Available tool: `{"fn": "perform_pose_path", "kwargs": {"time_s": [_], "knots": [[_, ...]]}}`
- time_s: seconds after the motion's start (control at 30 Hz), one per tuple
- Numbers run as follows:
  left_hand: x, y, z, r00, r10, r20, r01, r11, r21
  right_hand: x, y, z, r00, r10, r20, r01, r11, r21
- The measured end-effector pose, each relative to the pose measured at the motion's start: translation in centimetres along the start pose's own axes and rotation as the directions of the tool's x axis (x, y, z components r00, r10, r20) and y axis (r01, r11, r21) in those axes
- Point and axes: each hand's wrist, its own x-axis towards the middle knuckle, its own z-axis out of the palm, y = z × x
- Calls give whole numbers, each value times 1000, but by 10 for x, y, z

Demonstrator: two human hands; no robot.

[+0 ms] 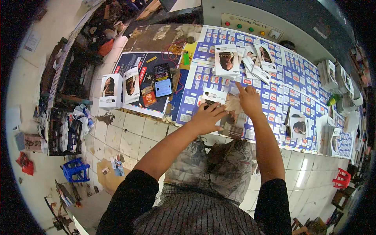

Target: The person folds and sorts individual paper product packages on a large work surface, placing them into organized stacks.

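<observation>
A printed cardboard carton (233, 131) lies at the table's near edge, with a white printed panel (213, 95) at its far end and a tan unprinted flap (234, 102) on its right. My left hand (207, 118) rests on it with fingers spread, pressing on its left part. Over the carton's right side is my right hand (250, 101); its index finger stretches forward by the white flap, and the other fingers are partly hidden. Just beyond that fingertip stands a pile of white cartons (227, 60) with a woman's picture. More such cartons (258, 60) lie loosely to its right.
Blue printed sheets (290, 90) cover the table. Leftward are a phone (163, 84), a green piece (186, 58) and two carton piles (110, 90) (131, 85). Carton stacks (328, 74) stand far right. A machine panel (250, 27) rises behind. Stools, one blue (75, 170), stand on the floor.
</observation>
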Motion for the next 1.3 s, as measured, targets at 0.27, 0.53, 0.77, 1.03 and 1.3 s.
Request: {"fn": "perform_pose_path", "kwargs": {"time_s": [0.27, 0.53, 0.77, 1.03, 1.3], "knots": [[11, -7, -15, 999, -44, -27, 45, 999, 24, -10, 0, -13, 966, -124, 228, 108, 991, 84], [77, -22, -57, 991, -132, -33, 113, 931, -348, -9, 10, -2, 941, -199, 274, 144, 967, 208], [104, -36, -69, 951, -207, 230, 300, 796, -525, -11, 5, -4, 945, -95, 312, 35, 980, 194], [87, -19, -68, 943, -21, 331, 18, 1000, 14, -42, 9, 15, 939, 43, 341, -201, 872, 445], [73, -14, -53, 959, -5, 283, -75, 960, 268, -106, -40, 5, 981, -48, 188, 9, 980, 201]]}}
